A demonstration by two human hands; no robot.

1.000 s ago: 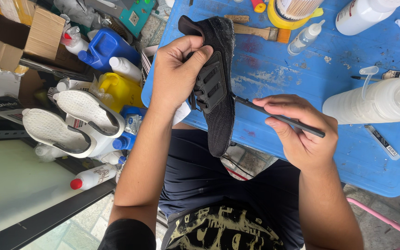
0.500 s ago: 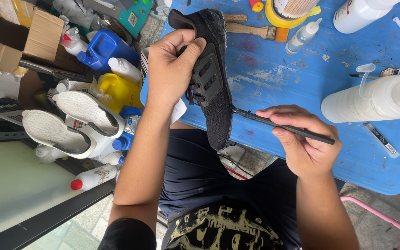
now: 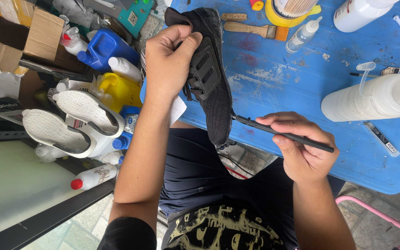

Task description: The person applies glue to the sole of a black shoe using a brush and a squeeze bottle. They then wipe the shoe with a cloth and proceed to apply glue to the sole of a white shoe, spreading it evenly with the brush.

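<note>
The black shoe (image 3: 209, 78) is held up over the near edge of the blue tabletop (image 3: 274, 78), tilted a little more upright than a second ago, and the thin black brush (image 3: 281, 134) now touches its lower side with the tip, so the edge work goes on. The left hand (image 3: 170, 60) is clamped around the shoe's upper part. The right hand (image 3: 302, 148), just beside the shoe, pinches the brush handle.

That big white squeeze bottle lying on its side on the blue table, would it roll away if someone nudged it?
Probably yes: the white squeeze bottle lies on its side and looks round, so a sideways nudge could roll it across the blue table. Its plastic body likely gives a little under the fingers. How full, and so how heavy, it is cannot be told.
</note>
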